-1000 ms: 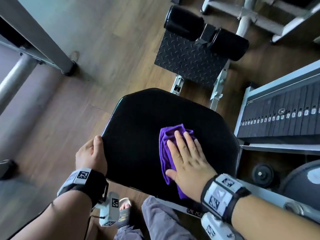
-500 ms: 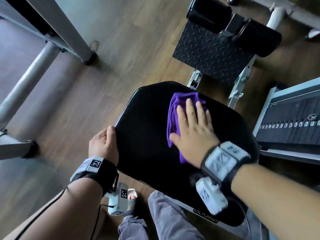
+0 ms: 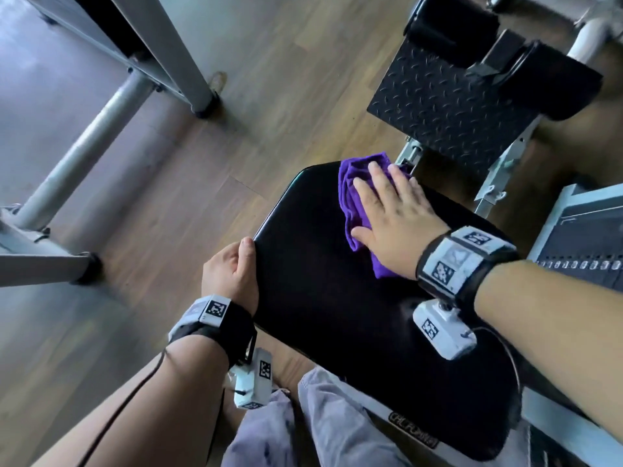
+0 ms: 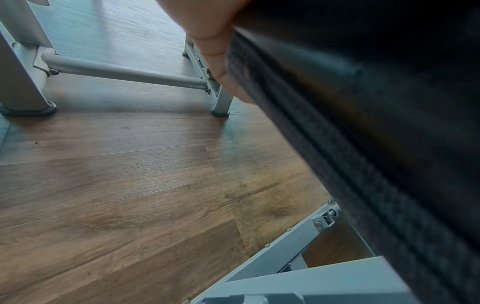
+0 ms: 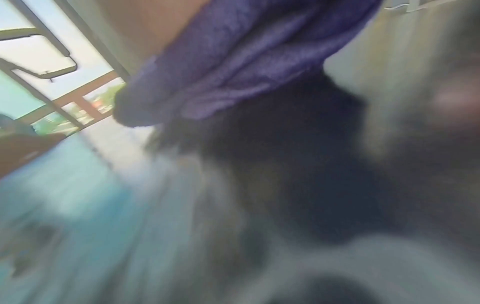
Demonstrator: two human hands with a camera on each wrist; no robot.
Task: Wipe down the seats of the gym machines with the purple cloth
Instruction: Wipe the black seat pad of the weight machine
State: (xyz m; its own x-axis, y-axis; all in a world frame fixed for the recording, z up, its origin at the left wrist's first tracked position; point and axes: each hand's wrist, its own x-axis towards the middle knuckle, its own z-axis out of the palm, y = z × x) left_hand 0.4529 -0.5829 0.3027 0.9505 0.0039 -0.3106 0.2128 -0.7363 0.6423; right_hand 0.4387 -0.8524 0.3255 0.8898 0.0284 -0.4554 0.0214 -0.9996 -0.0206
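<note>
A black padded seat (image 3: 337, 298) fills the middle of the head view. The purple cloth (image 3: 350, 193) lies bunched at its far edge. My right hand (image 3: 387, 203) presses flat on the cloth with straight, spread fingers. My left hand (image 3: 232, 271) grips the seat's left edge, thumb on top and fingers curled underneath. In the left wrist view the fingers (image 4: 215, 53) wrap under the seat's rim (image 4: 298, 133). The right wrist view is blurred, with the purple cloth (image 5: 233, 61) above the dark seat (image 5: 298, 164).
Beyond the seat stands a black tread footplate (image 3: 448, 109) with two roller pads (image 3: 451, 28). A weight stack (image 3: 583, 261) stands to the right. Grey machine frame legs (image 3: 84, 153) stand on the wooden floor (image 3: 168, 214) to the left. My trouser leg (image 3: 323, 426) is at the seat's near edge.
My right hand has slid the purple cloth from the seat's middle to its far edge. The left hand has kept its grip on the seat's left edge.
</note>
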